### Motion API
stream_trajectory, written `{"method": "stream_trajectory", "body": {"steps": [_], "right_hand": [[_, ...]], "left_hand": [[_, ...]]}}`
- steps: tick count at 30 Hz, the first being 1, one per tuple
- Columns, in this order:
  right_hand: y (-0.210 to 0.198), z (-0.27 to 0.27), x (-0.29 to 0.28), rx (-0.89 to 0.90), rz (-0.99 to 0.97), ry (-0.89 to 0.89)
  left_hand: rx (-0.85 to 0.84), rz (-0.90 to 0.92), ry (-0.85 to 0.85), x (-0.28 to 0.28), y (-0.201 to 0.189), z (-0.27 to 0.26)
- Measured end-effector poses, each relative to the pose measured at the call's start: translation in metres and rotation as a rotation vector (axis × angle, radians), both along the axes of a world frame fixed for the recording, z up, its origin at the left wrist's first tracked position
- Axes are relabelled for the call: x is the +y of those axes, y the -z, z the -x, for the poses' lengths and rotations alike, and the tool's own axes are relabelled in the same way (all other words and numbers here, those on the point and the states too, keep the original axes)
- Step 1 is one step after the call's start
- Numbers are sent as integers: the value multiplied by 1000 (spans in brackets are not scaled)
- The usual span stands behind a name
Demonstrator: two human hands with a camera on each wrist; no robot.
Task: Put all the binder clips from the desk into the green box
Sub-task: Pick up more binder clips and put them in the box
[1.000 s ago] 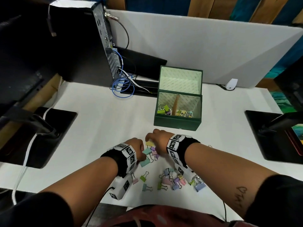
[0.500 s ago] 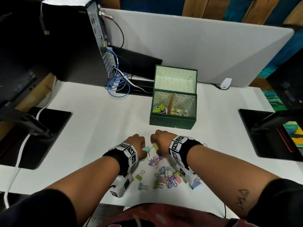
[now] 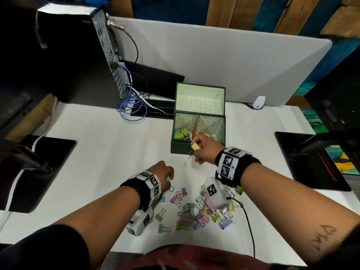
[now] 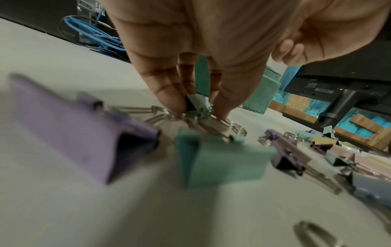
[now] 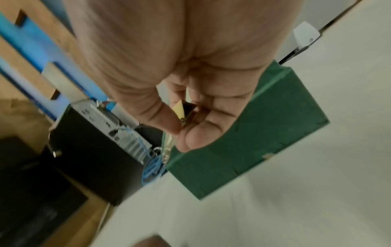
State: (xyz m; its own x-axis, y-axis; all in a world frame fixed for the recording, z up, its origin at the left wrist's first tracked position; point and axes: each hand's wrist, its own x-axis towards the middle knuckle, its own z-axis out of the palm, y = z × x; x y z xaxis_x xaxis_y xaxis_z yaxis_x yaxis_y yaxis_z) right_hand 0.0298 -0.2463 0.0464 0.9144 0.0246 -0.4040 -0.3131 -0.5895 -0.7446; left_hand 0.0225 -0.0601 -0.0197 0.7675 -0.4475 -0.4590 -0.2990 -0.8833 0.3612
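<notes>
The open green box (image 3: 180,148) stands mid-desk with its lid up, several binder clips (image 3: 182,133) lying inside. My right hand (image 3: 202,151) hovers at the box's front wall and pinches a yellow binder clip (image 3: 195,146), seen between thumb and fingers (image 5: 180,110) in the right wrist view, close to the green box (image 5: 253,142). My left hand (image 3: 164,175) is down on the desk, its fingertips pinching a teal binder clip (image 4: 197,103). A pile of several pastel clips (image 3: 202,213) lies near the front edge. A purple clip (image 4: 80,123) and a teal clip (image 4: 220,158) lie close to my left wrist.
A computer tower (image 3: 83,61) with blue cables (image 3: 132,108) stands at the back left. Black monitor bases sit at the left (image 3: 39,168) and the right (image 3: 309,162). A grey partition (image 3: 214,61) closes the back. A black wire (image 3: 249,227) runs from my right wrist.
My right hand has lifted away from the pile with the yellow clip and travelled up to the box's front. My left hand stayed low at the pile and closed on a teal clip.
</notes>
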Motion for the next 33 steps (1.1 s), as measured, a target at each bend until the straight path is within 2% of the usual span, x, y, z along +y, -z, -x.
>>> {"method": "stream_trajectory", "body": {"steps": [4,7,10,13,16,20,22,24,29,33], "right_hand": [[-16,-22,-6,-57,-179,203],[-21,-32,-7,-91,-126,161],[-19,-28,-8,-88,-148,127],[-10,-17,-12,-141,-46,57],[0,-5,-17,-122,-56,32],[10,6,-22,-100,-54,33],[13,12,-23,-72,-23,-17],[14,18,-25,-62,28,-74],[17,34,-24,23,206,-242],[17,42,-10,77,296,-400]], "left_hand": [[-1,22,11,-1,0,-4],[12,113,-30,2,-2,-6],[-5,273,-195,5,-10,-9],[-2,431,-329,5,-29,-21],[2,646,-431,-4,-53,-40],[71,768,-420,-25,-79,-66],[108,733,-392,-29,-81,-73],[68,631,-353,-23,-77,-70],[29,431,-197,5,-61,-41],[24,2,39,31,-47,-13]]}}
